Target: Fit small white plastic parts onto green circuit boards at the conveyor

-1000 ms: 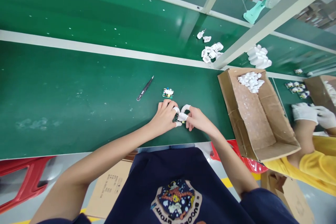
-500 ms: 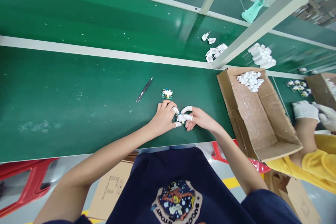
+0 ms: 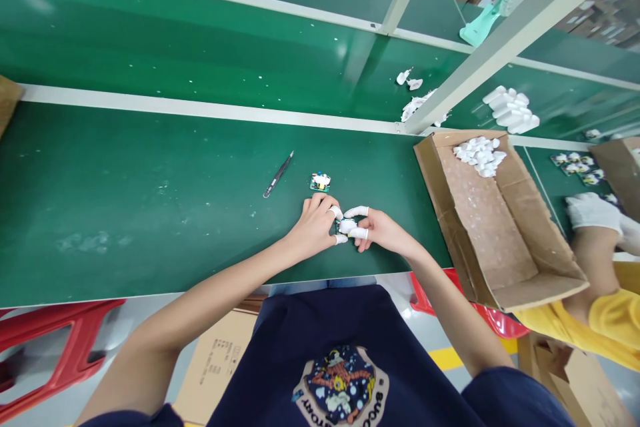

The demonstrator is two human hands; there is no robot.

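Note:
A small circuit board (image 3: 346,227) with a white part on top sits between my two hands, just above the green bench (image 3: 210,180). My left hand (image 3: 320,222) grips its left side between thumb and forefinger, both wearing white finger cots. On the other side my right hand (image 3: 376,229), also with white cots on thumb and forefinger, pinches at the board's right edge and the white part. The fingers hide much of the board. Beyond my left hand lies a second circuit board (image 3: 321,181) with white, blue and yellow parts. Black tweezers (image 3: 279,175) rest to its left.
An open cardboard box (image 3: 495,227) at the right holds a heap of white plastic pieces (image 3: 481,155). More white pieces (image 3: 417,105) lie behind the bench rail by a slanted post (image 3: 480,47). Farther right, a co-worker's gloved hand (image 3: 594,211) is near several circuit boards (image 3: 577,167).
The view has shifted slightly, so the bench things appear a little lower and to the right. Both hands keep hold of the board, with only tiny finger movement.

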